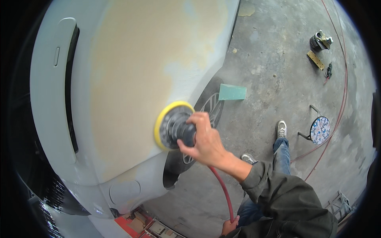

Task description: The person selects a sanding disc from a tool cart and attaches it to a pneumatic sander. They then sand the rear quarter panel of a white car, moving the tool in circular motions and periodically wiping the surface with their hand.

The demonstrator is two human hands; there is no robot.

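Observation:
My right hand [206, 139] is wrapped round the dark knob of a disc sander [176, 126]. Its round pad has a yellow edge and lies against the body panel [131, 91] of a light grey vehicle. A large beige patch with pale blotches covers much of this panel. From the sander a red hose [224, 184] runs down to my left hand [230, 227], low in the view, whose fingers are closed on it. Just beyond the sander is a wheel [212, 99], partly hidden by it and my right hand.
A light green block [233, 92] is beside the wheel. On the concrete floor to the right are a stool [320, 130], a black bucket [317, 43], a yellow perforated block [315, 60], a small dark air tool [329, 70] and red hoses [344, 79]. A ladder [340, 204] is lower right.

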